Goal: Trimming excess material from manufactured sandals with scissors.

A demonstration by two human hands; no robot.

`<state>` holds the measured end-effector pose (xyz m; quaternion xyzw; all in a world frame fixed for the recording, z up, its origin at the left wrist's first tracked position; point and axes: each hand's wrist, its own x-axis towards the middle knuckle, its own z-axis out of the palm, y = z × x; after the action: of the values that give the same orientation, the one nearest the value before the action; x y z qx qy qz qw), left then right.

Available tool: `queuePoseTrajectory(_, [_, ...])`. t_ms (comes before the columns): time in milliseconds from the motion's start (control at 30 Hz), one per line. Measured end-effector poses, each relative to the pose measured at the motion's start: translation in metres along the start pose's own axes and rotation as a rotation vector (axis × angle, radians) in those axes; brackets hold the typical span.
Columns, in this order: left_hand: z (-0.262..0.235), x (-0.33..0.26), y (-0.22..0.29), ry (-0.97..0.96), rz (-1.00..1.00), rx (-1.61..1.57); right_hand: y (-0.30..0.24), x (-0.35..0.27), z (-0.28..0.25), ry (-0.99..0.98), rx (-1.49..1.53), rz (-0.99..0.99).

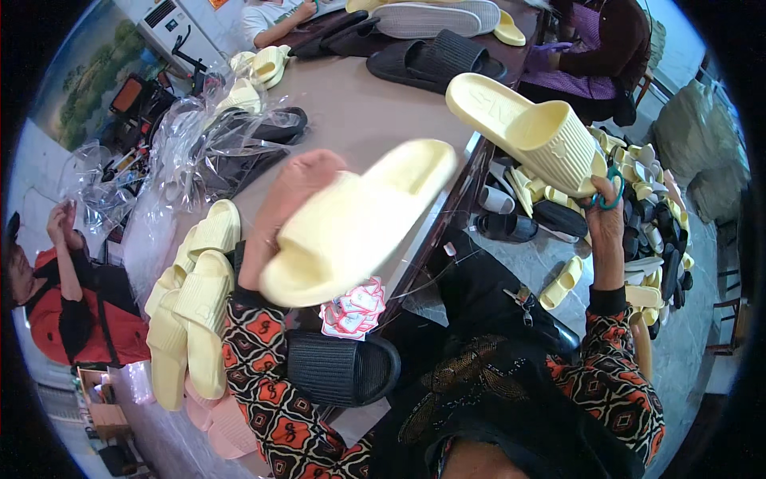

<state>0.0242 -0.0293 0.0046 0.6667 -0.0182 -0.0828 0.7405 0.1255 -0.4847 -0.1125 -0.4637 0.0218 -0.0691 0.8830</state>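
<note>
Blurred by motion, my left hand (pixel 307 177) is closed at a pale yellow slide slipper (pixel 363 227) above the near table edge. That slipper covers part of the hand and wrist, so the exact grip is hidden. Off to the right, past the table edge, my right hand (pixel 605 199) grips a second pale yellow slipper (pixel 531 132) by its toe end, with the ribbed strap facing me. Green scissor handles (pixel 613 188) loop around the fingers of that same hand. Below the left slipper lies a pile of red-and-white tags (pixel 353 307), beside a black slipper (pixel 341 369).
Stacked yellow slippers (pixel 209 319) and pink slippers (pixel 227 427) lie at the table's left. Clear plastic bags (pixel 179 152) cover the far left; black slippers (pixel 435 62) sit at the back. A slipper heap (pixel 638 215) covers the floor at right. Other people are around the table.
</note>
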Motion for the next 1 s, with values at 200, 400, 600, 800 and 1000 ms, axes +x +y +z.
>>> queuePoseTrajectory(200, [0.019, -0.012, 0.014, -0.299, -0.047, -0.094, -0.024, 0.0, 0.023, -0.086, -0.385, -0.058])
queuePoseTrajectory(400, [0.034, -0.004, 0.018, -0.4, -0.013, 0.448, -0.034, 0.017, 0.036, -0.413, -0.447, 0.08])
queuePoseTrajectory(600, [0.06, -0.002, 0.004, -0.457, 0.235, 0.51, 0.001, -0.02, 0.1, -0.599, -0.332, 0.279])
queuePoseTrajectory(800, [0.075, -0.018, 0.016, -0.361, 0.471, 0.656, 0.02, -0.044, 0.108, -0.57, -0.422, 0.214])
queuePoseTrajectory(1000, [0.08, -0.021, 0.021, -0.184, 0.524, 0.664, 0.031, -0.057, 0.13, -0.538, -0.256, 0.455])
